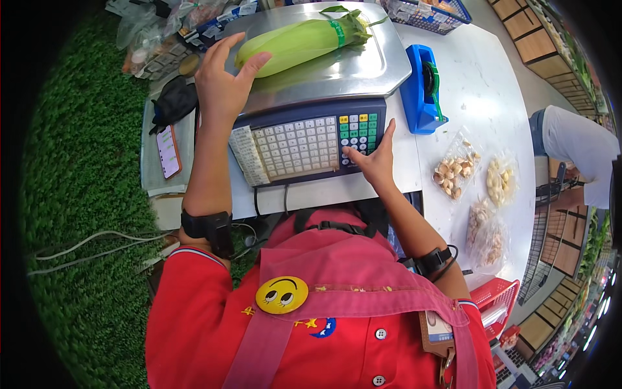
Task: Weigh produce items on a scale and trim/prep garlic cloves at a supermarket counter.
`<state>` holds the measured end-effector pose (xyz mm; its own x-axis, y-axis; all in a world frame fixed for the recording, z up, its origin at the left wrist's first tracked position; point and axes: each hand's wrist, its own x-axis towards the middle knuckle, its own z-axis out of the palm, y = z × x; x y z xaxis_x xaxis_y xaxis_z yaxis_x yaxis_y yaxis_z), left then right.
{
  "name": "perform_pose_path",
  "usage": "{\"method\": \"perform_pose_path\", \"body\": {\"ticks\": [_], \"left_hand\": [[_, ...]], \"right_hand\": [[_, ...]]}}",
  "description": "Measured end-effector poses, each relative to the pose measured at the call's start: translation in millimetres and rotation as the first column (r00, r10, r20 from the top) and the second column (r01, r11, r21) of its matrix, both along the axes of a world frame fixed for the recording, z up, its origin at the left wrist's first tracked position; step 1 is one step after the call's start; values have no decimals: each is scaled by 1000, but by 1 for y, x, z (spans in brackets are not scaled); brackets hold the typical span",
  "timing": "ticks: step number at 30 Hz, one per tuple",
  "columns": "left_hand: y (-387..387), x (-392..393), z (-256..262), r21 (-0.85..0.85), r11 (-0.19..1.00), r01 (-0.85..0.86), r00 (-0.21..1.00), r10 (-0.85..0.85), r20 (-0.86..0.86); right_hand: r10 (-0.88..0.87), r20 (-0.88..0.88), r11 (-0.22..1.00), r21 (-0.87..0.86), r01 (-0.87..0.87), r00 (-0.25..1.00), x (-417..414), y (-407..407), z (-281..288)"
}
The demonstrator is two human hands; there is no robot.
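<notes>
Ears of corn in green husks, bound by a green tape band, lie on the steel platform of a weighing scale. At the left end of the husks is my left hand, its thumb and fingers spread around the tips; whether it grips them I cannot tell. My right hand rests at the lower right of the scale's keypad, thumb over the round number keys and fingers extended along the housing's right edge. It holds nothing.
Right of the scale stands a blue tape dispenser with green tape. Bags of garlic and other bagged goods lie on the white counter. A phone and black cloth are at left. Another person stands beyond the counter with a cart.
</notes>
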<state>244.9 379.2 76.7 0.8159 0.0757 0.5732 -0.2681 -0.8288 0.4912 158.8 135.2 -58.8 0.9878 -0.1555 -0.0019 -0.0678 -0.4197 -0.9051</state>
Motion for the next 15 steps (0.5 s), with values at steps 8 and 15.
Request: {"method": "perform_pose_path", "body": {"ticks": [8,15], "left_hand": [[9,-5,-10,-95,995,-9,998,15,58],[9,-11,-8,-152,988,-28,999,33,31]], "right_hand": [[267,-96,923,313,-225,959,2,-38,-15],[406,-75,783,543,-304,911,1,-59,-16]]}}
